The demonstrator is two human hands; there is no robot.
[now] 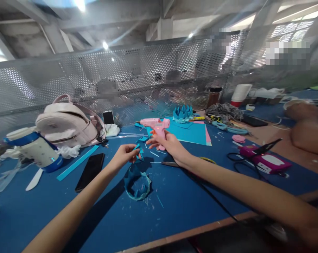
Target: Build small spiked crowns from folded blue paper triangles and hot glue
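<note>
The left hand (124,154) pinches a small blue paper piece (138,147) between fingertips, above a blue paper ring (137,183) on the table (175,211). The right hand (169,144) wraps around a pink glue gun (159,130), fingers curled on its grip.

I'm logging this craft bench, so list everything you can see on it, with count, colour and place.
glue gun: one, pink, centre, gripped by the right hand
paper piece: one, blue, small, pinched in the left hand's fingers
paper ring: one, blue, on the table below the hands
paper crown: one, blue, pointed, rear centre
paper sheets: blue over pink, behind the glue gun
backpack: one, pale pink, rear left
phone: one, black, flat, left of centre
paper strip: one, light blue, beside the phone
bottle: one, white and blue, lying at far left
pink device: one, with black cord, right
table: one, blue top
left hand: one, centre
right hand: one, centre
</note>
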